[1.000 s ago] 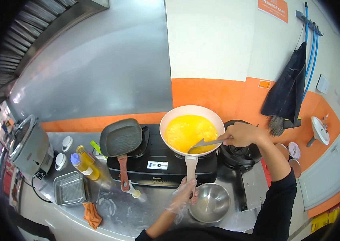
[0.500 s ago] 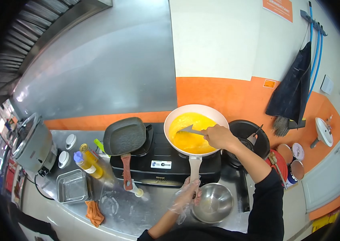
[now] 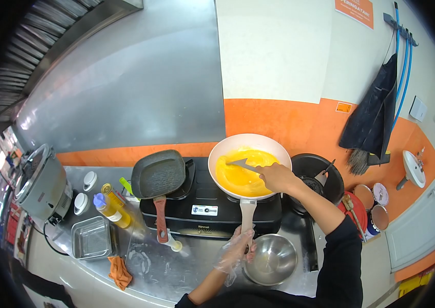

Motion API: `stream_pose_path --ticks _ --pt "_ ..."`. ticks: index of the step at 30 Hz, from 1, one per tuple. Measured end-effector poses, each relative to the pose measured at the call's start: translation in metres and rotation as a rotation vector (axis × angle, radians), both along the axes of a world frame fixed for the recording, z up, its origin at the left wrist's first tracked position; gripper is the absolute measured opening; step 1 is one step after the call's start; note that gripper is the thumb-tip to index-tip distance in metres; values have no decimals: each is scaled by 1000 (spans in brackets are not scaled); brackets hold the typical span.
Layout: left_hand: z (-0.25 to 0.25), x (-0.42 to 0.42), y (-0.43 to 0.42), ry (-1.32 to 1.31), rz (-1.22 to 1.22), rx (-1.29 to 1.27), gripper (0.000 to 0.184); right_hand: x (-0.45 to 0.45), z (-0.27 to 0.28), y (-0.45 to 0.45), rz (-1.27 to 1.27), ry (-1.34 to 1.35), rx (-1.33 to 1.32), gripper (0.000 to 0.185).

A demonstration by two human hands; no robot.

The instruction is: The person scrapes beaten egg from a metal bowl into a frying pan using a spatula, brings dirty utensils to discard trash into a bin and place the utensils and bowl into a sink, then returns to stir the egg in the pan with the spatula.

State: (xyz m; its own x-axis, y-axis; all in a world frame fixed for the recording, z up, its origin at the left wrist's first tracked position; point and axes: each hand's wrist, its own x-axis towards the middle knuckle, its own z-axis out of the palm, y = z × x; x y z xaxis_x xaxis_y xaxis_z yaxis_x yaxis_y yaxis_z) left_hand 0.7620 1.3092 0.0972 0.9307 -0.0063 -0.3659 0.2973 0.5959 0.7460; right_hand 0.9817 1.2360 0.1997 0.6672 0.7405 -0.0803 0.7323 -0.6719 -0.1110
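A white frying pan (image 3: 273, 146) sits on the right side of the black stove (image 3: 212, 197), with yellow liquid egg (image 3: 243, 179) spread over its base. My left hand (image 3: 235, 252), in a clear plastic glove, is closed around the pan's pale handle (image 3: 247, 213). My right hand (image 3: 279, 177) grips a grey spatula (image 3: 243, 164), its blade dipped in the egg toward the pan's left side. Thicker egg gathers at the blade's tip. Just right of my left hand stands a steel mixing bowl (image 3: 275, 262).
A square grill pan (image 3: 159, 174) with a brown handle rests on the stove's left side. Squeeze bottles (image 3: 117, 213), a glass dish (image 3: 93, 238) and an orange cloth (image 3: 120, 273) lie further left. A black wok (image 3: 335, 179) is right of the stove.
The spatula blade has shifted slightly up and left in the pan, and the egg shows fresh swirls and folds. My left hand stays on the handle.
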Motion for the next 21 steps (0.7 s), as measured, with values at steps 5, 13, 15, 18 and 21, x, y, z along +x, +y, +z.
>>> stream_pose_path --ticks 5,13,15,18,21 --pt "-6 1 -1 4 16 -3 33 -19 28 -20 119 56 -55 36" --pt "-3 0 0 -16 11 12 41 -28 46 -59 161 75 -83 37" --pt "1 -1 -1 38 28 36 41 -30 53 -68 187 80 -74 37" --pt "-4 0 -1 21 27 17 40 -33 73 -79 149 124 -153 38" --pt "-5 0 -1 2 26 23 39 -35 90 -87 133 114 -247 37"
